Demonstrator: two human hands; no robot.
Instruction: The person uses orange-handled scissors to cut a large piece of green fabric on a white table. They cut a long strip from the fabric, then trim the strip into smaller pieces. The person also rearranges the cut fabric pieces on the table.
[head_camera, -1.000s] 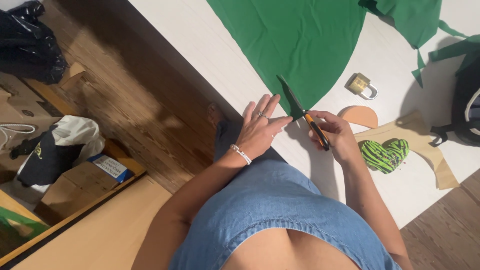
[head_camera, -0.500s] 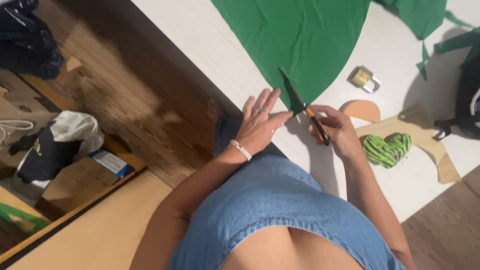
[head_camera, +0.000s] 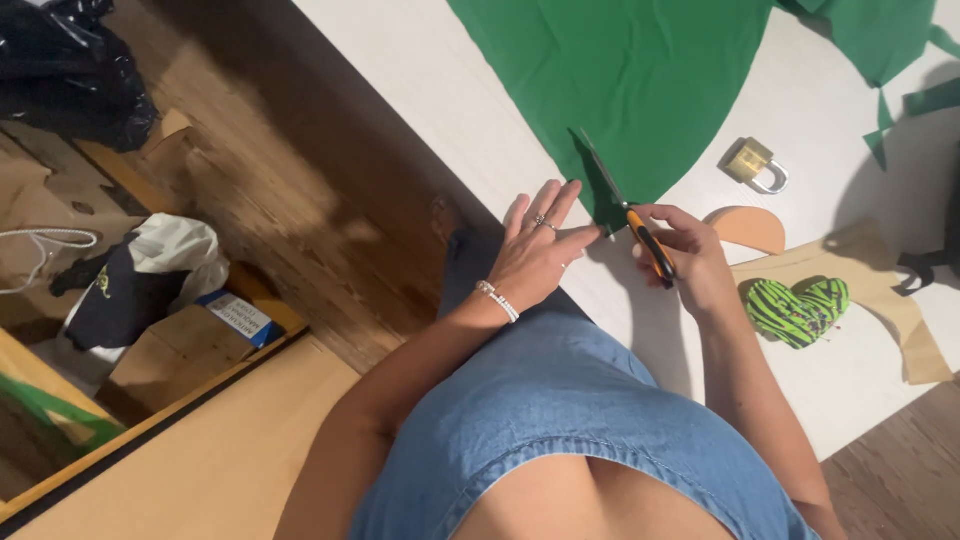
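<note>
While the left hand (head_camera: 540, 255) stays spread flat at the edge of the green fabric (head_camera: 640, 90) on the white table (head_camera: 440, 90), the right hand (head_camera: 685, 255), grip closed on orange-handled scissors (head_camera: 625, 205), has advanced their blades slightly into the cloth.

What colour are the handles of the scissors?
Orange and black, on the scissors in the right hand; head view.
</note>
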